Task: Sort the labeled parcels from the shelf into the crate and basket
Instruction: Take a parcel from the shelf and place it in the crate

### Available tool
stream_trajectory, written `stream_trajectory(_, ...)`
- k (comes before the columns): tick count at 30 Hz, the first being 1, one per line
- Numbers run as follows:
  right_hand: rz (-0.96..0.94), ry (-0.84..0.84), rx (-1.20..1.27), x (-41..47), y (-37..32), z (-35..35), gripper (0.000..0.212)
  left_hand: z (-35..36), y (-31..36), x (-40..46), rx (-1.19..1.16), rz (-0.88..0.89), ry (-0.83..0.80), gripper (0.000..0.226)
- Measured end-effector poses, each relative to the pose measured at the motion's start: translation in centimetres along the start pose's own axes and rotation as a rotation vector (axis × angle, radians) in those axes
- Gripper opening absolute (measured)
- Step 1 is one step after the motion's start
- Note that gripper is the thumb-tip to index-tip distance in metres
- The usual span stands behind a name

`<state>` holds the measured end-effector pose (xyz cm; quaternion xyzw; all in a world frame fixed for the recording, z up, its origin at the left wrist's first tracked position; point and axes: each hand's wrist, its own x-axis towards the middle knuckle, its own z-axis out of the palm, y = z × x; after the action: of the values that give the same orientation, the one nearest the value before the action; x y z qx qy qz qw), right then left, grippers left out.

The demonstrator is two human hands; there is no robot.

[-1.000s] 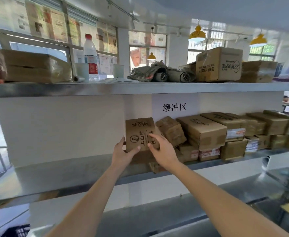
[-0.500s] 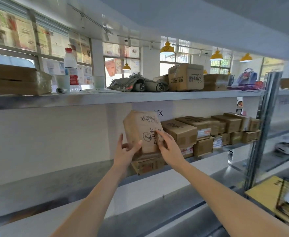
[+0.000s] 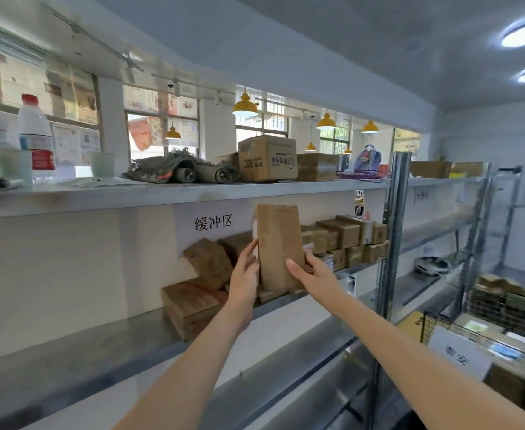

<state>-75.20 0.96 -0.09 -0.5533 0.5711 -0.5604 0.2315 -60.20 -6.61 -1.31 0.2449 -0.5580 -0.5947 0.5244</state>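
**Parcel held upright between both hands at the shelf**

A brown cardboard parcel [image 3: 278,246] is held upright in front of the middle shelf [image 3: 106,342], with a plain face turned to the camera. It is gripped from both sides: the left hand [image 3: 247,271] is laid against its left edge with fingers extended upward along the side, and the right hand [image 3: 312,273] is wrapped round its lower right corner, thumb on the front face. Whether the parcel's base touches the boxes beneath cannot be told.

Just left of the left hand, a tilted brown box [image 3: 208,262] is leaned on a flat carton [image 3: 189,305] lying on the shelf. Beyond the right hand, a row of stacked small boxes [image 3: 345,240] is seen running toward a metal upright [image 3: 391,231]. Above the hands, a paper sign [image 3: 214,223] with three characters is fixed to the back wall.

Below and to the right of the right hand, a wire basket [image 3: 478,339] carrying a white label [image 3: 458,352] is seen, with parcels inside.
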Motion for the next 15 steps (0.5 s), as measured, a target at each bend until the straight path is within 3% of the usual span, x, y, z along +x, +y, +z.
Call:
stream_trajectory(5,-0.032,0.117,0.025,-1.0,1.2,-6.3,0.043,4.8,-1.3,0.9,0.055,-0.021,-0.12,0.087)
stream_trajectory(8,-0.036,0.151,-0.037,-1.6,2.2,-10.1,0.05,8.5,-2.1,1.0,0.047,-0.088,-0.084,0.075)
stream_trajectory(12,0.007,0.183,-0.086,-2.6,3.0,-15.2,0.049,13.3,-3.7,1.2,0.039,-0.087,-0.122,0.079)
stream_trajectory(15,0.114,0.198,-0.026,-3.2,3.2,-19.2,0.069,16.7,-5.1,1.7,-0.001,-0.111,-0.134,0.079)
